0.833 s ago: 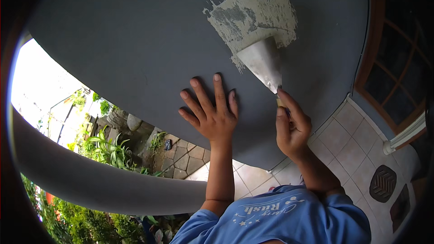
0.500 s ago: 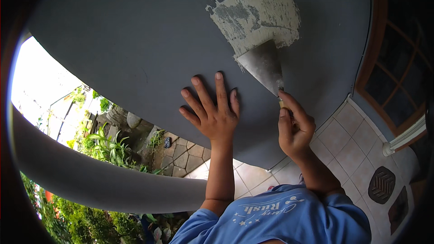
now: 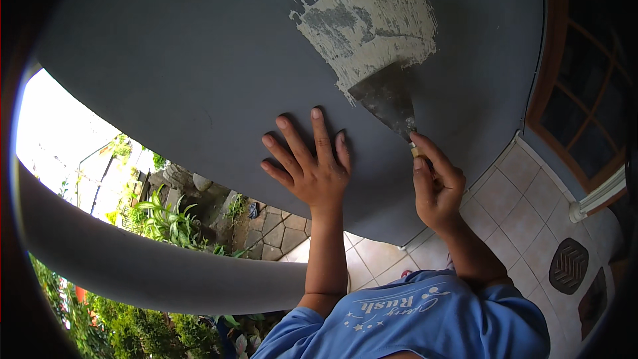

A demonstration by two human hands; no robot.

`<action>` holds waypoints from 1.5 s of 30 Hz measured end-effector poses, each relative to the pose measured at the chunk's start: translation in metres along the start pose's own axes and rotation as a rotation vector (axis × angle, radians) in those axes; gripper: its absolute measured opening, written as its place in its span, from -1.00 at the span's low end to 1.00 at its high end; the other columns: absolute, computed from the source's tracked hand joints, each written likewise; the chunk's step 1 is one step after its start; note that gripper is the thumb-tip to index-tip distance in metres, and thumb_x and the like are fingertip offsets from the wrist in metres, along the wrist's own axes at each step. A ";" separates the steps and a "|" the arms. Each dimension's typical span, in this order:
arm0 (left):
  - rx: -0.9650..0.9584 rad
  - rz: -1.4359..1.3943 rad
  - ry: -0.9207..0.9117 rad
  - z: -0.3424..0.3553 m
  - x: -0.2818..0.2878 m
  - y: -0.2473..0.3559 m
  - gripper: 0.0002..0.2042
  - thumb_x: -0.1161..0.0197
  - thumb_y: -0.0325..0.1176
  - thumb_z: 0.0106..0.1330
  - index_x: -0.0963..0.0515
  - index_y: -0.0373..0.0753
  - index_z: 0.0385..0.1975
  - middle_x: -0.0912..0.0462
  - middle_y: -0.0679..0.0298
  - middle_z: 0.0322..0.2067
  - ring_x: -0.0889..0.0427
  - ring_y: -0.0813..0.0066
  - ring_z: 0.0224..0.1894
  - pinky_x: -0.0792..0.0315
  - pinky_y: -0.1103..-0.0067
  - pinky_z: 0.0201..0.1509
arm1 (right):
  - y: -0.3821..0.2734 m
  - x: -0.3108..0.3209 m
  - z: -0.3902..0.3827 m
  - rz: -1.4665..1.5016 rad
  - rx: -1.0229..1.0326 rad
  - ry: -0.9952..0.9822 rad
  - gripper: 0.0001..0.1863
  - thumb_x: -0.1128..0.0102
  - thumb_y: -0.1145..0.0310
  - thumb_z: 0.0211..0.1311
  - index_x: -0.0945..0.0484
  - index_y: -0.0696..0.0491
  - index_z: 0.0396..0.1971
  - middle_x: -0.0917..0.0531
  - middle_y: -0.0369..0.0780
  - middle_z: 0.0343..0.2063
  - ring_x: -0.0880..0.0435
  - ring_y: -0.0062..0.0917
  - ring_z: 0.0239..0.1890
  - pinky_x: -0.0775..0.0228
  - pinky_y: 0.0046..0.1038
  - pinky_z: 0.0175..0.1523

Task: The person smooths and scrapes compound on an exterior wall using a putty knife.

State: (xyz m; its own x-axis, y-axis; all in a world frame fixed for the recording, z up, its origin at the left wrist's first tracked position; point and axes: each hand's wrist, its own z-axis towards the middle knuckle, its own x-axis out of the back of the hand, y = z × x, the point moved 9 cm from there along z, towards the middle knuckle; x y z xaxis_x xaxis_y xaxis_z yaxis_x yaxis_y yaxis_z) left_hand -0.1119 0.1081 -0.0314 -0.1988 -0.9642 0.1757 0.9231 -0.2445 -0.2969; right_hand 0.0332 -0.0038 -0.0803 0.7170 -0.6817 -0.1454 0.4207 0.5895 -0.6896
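My right hand [image 3: 438, 193] is closed around the short wooden handle of a putty knife [image 3: 389, 96], forefinger stretched along it. The wide metal blade rests at the lower edge of a rough, cream-coloured scraped patch [image 3: 369, 20] on a dark grey wall [image 3: 166, 60]. Flat on the same wall, left of the blade and below the patch, lies my left hand [image 3: 309, 163] with its fingers spread. It holds nothing. Grey shows through the patch in places.
A thick grey rounded beam [image 3: 173, 276] curves along the lower left, with shrubs [image 3: 139, 326] below it. Pale floor tiles [image 3: 495, 203] and a dark mat [image 3: 569, 266] lie at lower right. A wood-framed window [image 3: 585, 106] stands at the right.
The blade looks darker and is angled a little differently, still at the patch's lower edge. The view has shifted slightly. My left hand keeps its place on the wall.
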 end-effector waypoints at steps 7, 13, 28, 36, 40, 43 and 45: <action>-0.002 -0.018 -0.020 0.002 0.000 0.001 -0.47 0.21 0.11 0.47 -0.35 0.06 0.34 -0.17 -0.04 0.39 0.02 -0.13 0.48 0.40 0.08 0.51 | -0.017 -0.013 0.012 -0.066 0.127 0.019 -0.58 -0.06 0.65 0.25 -0.49 0.17 0.14 -0.59 -0.34 -0.51 -0.38 -0.87 -0.61 -0.18 -0.76 -0.53; -0.012 -0.009 -0.031 -0.002 0.000 0.001 -0.47 0.21 0.10 0.47 -0.35 0.06 0.34 -0.17 -0.04 0.39 0.03 -0.14 0.48 0.41 0.07 0.50 | -0.012 -0.006 0.003 -0.066 0.054 0.020 -0.59 -0.08 0.64 0.24 -0.50 0.17 0.11 -0.59 -0.33 -0.54 -0.42 -0.87 -0.61 -0.23 -0.77 -0.50; -0.007 -0.022 -0.021 -0.001 0.000 0.000 -0.48 0.18 0.08 0.46 -0.35 0.07 0.33 -0.16 -0.03 0.40 0.02 -0.14 0.48 0.41 0.07 0.50 | -0.020 -0.010 0.012 -0.062 0.066 -0.001 -0.61 -0.09 0.63 0.25 -0.52 0.15 0.09 -0.60 -0.33 -0.54 -0.40 -0.86 -0.64 -0.21 -0.75 -0.54; 0.029 -0.038 -0.051 -0.003 -0.003 -0.001 -0.48 0.15 0.13 0.44 -0.29 0.19 0.36 -0.21 0.04 0.39 -0.04 -0.11 0.46 0.37 0.02 0.49 | -0.033 -0.017 0.020 -0.144 0.141 0.009 -0.62 -0.09 0.60 0.28 -0.51 0.16 0.10 -0.61 -0.28 -0.55 -0.46 -0.80 -0.65 -0.23 -0.72 -0.55; 0.015 -0.016 -0.042 -0.006 -0.003 -0.001 -0.48 0.15 0.13 0.45 -0.30 0.20 0.36 -0.22 0.04 0.39 -0.05 -0.11 0.46 0.37 0.03 0.49 | -0.023 -0.010 0.010 -0.144 0.078 0.002 -0.62 -0.10 0.58 0.28 -0.51 0.15 0.11 -0.61 -0.26 -0.55 -0.48 -0.78 -0.65 -0.24 -0.70 -0.55; 0.031 -0.025 -0.053 -0.005 -0.001 0.001 -0.49 0.14 0.13 0.44 -0.30 0.21 0.36 -0.23 0.05 0.38 -0.05 -0.10 0.46 0.37 0.03 0.50 | -0.023 -0.020 0.016 -0.179 0.089 0.020 -0.60 -0.10 0.57 0.27 -0.50 0.14 0.12 -0.63 -0.24 -0.53 -0.51 -0.75 -0.65 -0.28 -0.69 -0.54; 0.036 -0.041 -0.055 -0.001 -0.002 -0.001 -0.48 0.13 0.14 0.44 -0.31 0.21 0.35 -0.24 0.06 0.38 -0.07 -0.08 0.46 0.38 0.04 0.50 | -0.030 -0.027 0.027 -0.221 0.202 0.055 -0.60 -0.09 0.56 0.28 -0.49 0.15 0.13 -0.66 -0.21 -0.50 -0.55 -0.72 -0.64 -0.32 -0.66 -0.53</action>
State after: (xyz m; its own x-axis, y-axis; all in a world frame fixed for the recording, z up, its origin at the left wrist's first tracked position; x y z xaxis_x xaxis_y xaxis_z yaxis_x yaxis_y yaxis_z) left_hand -0.1122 0.1104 -0.0322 -0.2195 -0.9459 0.2389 0.9259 -0.2792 -0.2545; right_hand 0.0161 0.0086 -0.0364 0.5673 -0.8220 -0.0496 0.6688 0.4950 -0.5546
